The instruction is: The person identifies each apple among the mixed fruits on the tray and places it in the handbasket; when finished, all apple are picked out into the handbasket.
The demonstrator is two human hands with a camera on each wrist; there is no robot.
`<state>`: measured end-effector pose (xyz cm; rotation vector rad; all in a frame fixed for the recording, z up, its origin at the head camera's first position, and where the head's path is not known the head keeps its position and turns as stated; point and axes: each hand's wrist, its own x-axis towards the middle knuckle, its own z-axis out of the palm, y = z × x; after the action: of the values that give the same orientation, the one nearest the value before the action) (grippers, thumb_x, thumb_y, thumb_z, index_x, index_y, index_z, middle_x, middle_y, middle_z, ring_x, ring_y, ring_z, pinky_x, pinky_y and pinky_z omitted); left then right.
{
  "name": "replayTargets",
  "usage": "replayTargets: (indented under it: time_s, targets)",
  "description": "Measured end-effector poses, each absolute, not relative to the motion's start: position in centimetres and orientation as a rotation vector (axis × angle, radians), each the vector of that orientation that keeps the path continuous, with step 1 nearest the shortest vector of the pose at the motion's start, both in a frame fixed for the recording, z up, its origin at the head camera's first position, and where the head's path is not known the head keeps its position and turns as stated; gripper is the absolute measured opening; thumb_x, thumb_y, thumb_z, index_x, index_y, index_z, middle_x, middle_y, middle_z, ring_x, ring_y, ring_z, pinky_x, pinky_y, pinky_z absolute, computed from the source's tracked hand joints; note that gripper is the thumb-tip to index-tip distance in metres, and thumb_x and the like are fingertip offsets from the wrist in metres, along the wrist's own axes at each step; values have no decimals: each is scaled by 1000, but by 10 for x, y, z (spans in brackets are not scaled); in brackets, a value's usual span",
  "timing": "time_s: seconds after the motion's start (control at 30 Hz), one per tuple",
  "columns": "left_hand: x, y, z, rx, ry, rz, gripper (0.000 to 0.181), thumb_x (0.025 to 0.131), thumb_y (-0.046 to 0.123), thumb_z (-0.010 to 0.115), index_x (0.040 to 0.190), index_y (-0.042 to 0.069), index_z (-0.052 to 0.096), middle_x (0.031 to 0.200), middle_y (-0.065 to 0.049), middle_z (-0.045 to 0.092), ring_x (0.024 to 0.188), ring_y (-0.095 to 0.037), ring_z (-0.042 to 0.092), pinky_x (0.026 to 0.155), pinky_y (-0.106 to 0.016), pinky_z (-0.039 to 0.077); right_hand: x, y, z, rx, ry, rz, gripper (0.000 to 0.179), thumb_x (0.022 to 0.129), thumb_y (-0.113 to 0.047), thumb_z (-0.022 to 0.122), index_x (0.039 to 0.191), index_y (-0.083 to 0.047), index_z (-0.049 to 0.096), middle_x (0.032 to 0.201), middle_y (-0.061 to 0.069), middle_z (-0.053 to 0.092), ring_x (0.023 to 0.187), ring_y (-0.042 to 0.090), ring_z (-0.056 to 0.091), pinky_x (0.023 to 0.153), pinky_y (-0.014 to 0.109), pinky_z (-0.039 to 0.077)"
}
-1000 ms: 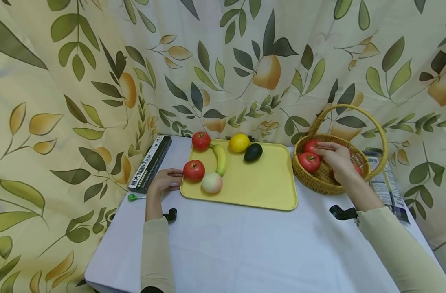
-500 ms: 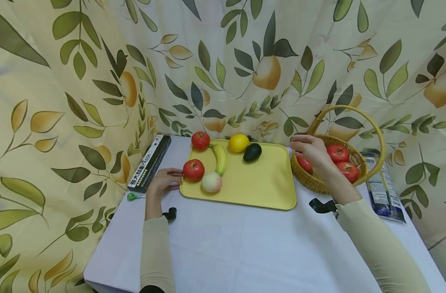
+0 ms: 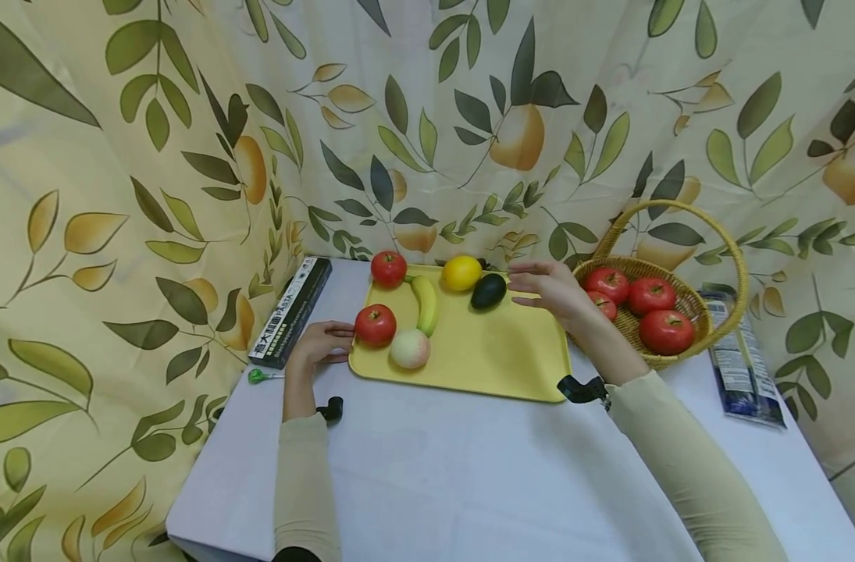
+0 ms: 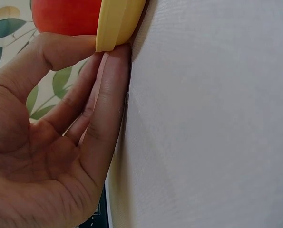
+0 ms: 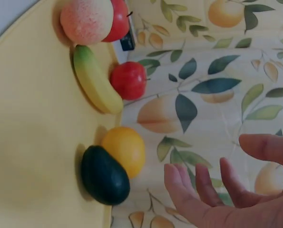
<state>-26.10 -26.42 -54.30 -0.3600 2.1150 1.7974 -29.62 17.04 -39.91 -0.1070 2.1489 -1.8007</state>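
Note:
At the left end of the yellow tray (image 3: 483, 367), my left hand (image 3: 320, 345) pinches the rim, thumb above and fingers beneath in the left wrist view. A red apple (image 3: 375, 325) sits just inside that rim. On the tray also lie a second red apple (image 3: 388, 269), a banana (image 3: 425, 304), a peach (image 3: 409, 349), a yellow-orange fruit (image 3: 461, 273) and a dark avocado (image 5: 105, 175). My right hand (image 3: 550, 293) hovers over the tray's right part, fingers spread, holding nothing. The avocado is nearest to it.
To the right stands a wicker basket (image 3: 724, 332) with a tall handle and several red apples (image 3: 667, 332) in it. Behind it lies a blue and white packet (image 3: 746, 382). At the left are a black pasta box (image 3: 291, 312) and a green-handled item (image 3: 258, 376).
My right hand has left the inside of the basket and moved left over the tray, uncovering the apples there. The left hand has stayed at the tray's rim.

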Motion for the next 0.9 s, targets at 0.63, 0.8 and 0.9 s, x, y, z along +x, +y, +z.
replayTargets:
  time_s: [0.63, 0.8, 0.9]
  targets:
    - [-261, -265, -540, -368, 2124, 1786, 47, 94, -4, 69, 140, -1, 59, 138, -20, 62, 115, -28, 66, 92, -39, 62, -298, 120, -412, -193, 2008, -1796, 42, 106, -11, 59, 143, 6, 50, 143, 24, 53, 123, 36, 63, 106, 59, 51]
    - [-262, -265, -543, -376, 2111, 1794, 47, 93, -6, 69, 139, -1, 60, 136, -20, 64, 114, -27, 67, 90, -38, 63, -298, 108, -417, -200, 1987, -1797, 42, 104, -10, 61, 142, 6, 52, 140, 21, 56, 131, 44, 57, 105, 56, 53]
    - [-263, -265, -545, -380, 2104, 1796, 48, 92, -6, 69, 139, 0, 61, 134, -19, 65, 113, -26, 67, 89, -37, 63, -299, 101, -420, -193, 1975, -1788, 41, 105, -10, 60, 142, 5, 53, 143, 23, 54, 134, 46, 54, 105, 55, 54]
